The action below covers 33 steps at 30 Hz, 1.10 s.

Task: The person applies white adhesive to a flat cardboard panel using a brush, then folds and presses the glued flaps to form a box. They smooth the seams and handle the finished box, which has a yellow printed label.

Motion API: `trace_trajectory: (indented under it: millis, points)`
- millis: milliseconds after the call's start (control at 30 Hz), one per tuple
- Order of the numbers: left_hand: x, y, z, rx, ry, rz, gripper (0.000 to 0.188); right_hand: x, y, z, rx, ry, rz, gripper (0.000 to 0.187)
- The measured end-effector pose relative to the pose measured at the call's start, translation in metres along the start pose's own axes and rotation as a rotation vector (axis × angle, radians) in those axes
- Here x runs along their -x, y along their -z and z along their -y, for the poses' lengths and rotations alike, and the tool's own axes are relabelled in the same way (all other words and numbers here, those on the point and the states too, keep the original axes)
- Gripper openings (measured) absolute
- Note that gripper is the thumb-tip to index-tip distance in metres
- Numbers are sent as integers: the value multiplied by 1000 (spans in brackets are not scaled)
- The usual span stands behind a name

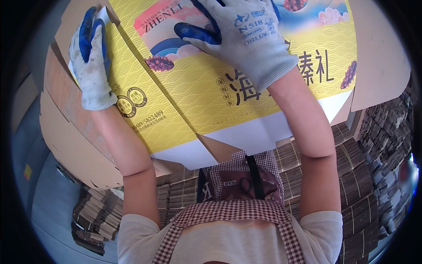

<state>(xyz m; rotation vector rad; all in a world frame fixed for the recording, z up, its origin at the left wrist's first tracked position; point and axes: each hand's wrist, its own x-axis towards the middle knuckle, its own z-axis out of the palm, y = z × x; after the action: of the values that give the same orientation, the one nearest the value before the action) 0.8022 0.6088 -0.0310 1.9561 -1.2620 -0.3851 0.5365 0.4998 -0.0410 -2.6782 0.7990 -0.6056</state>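
A large printed yellow cardboard box blank [189, 101] lies in front of me, with wave patterns, dark lettering and a pink and blue picture. White flaps show along its near edge. A crease runs across it, between the narrow left panel and the wide right one. My right hand [246, 39], in a white glove with blue coating, lies on the wide panel with thumb and fingers spread; some fingertips pass out of view at the top. At the left margin of the blank, my left hand [90, 61], gloved alike, rests with fingers stretched away from me and thumb apart.
Brown cardboard [72, 127] lies under and left of the blank, and more cardboard [380, 57] extends at the right. Bundled stacks of flat brown cardboard [343, 176] cover the floor at right, with another stack [99, 215] at lower left. My checked apron [233, 210] adjoins the near edge.
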Motion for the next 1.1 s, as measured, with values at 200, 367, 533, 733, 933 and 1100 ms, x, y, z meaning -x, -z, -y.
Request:
trace_trajectory:
  millis: [200,367,533,733,933,1100]
  points:
    - [3,-16,1,185,43,1,38,7,-3,-5,15,3,-11,76]
    - [4,-17,-2,115,-16,-33,38,5,-3,-6,35,1,11,76]
    - [31,-17,-22,-90,-278,-148,36,6,-5,-4,44,18,7,76]
    - [184,4,-89,-197,-781,540,16,9,-10,-4,49,6,-33,74]
    - [249,-3,-81,-231,-849,703,29,10,-15,-5,59,31,-89,72]
    - [260,-9,-72,-271,-856,691,24,13,-20,-6,87,59,-114,72]
